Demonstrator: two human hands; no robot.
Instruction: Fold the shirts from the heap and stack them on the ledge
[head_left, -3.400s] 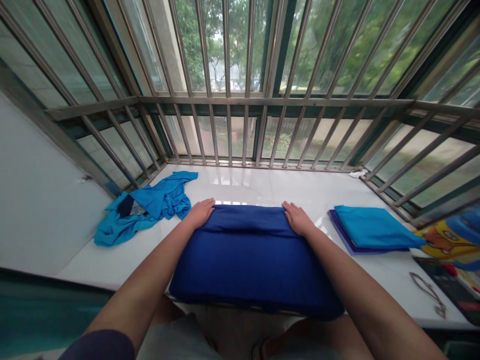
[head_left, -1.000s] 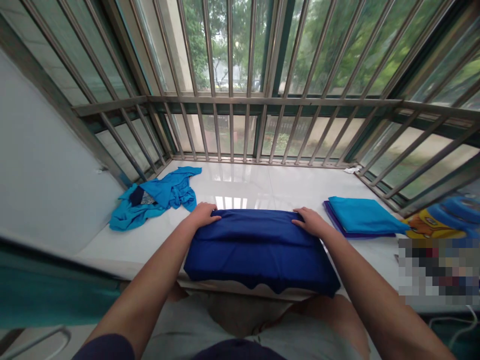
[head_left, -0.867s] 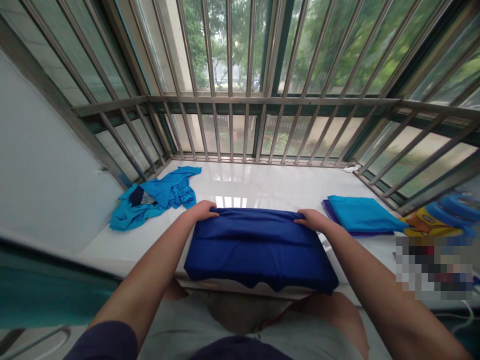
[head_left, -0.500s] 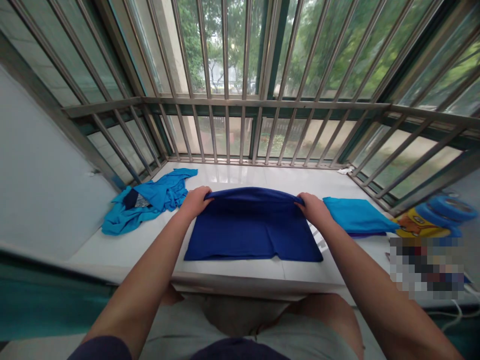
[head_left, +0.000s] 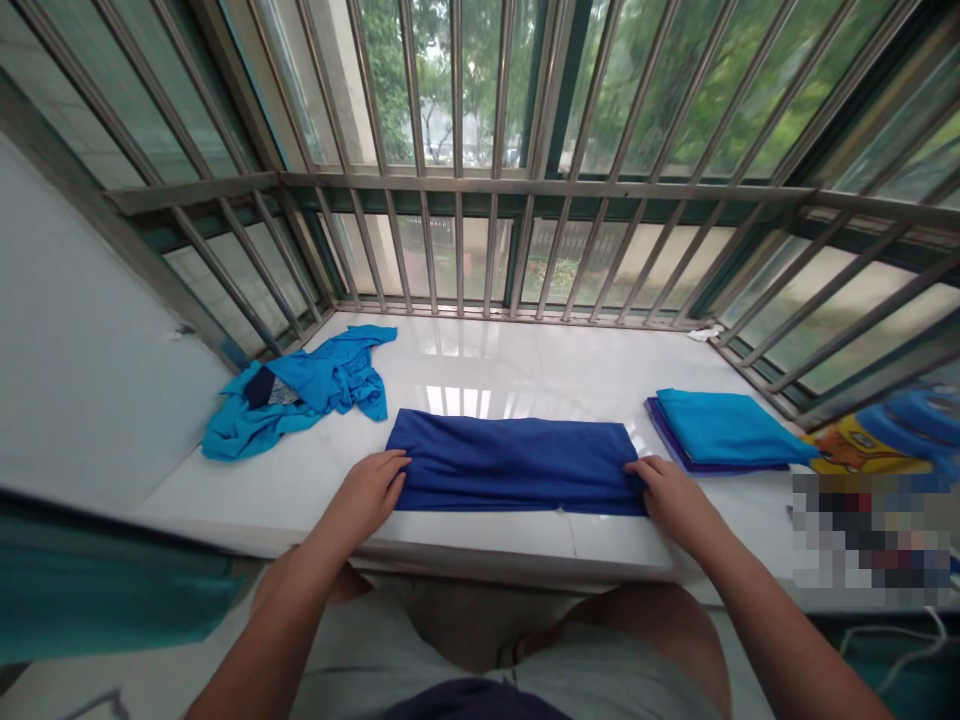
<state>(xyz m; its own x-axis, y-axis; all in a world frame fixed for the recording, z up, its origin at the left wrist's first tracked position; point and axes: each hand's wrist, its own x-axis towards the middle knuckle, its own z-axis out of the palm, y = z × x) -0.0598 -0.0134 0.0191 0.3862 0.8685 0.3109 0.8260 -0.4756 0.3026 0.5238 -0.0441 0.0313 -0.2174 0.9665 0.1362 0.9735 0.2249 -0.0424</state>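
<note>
The fingers (head_left: 397, 464) of the left hand (head_left: 366, 497) are lightly curled with only small gaps between them, laid over the left end of a dark blue, smooth fabric folded into a long narrow strip (head_left: 517, 462); the right hand (head_left: 673, 502) has its fingers bent together against the opposite end. Whether either hand pinches the fabric or merely rests on it, I cannot tell. Half a second ago both hands gripped the far corners and held that edge lifted in a bow over a deeper panel; now the strip lies flat, lightly rippled, and the hands sit nearer the body, at its two short ends. In the earliest view the fabric hung over the front of the glossy white tiled window ledge (head_left: 600, 365); now it is wholly on top, near the front edge. Farther left, a crumpled bright blue cloth (head_left: 330, 375) is heaped as before, while to the right a neatly folded bright blue cloth (head_left: 731, 428) still lies on a purple folded cloth (head_left: 670, 432), just beside a yellow and blue container (head_left: 851, 448). Upright metal bars (head_left: 459, 245) stand behind the ledge.
</note>
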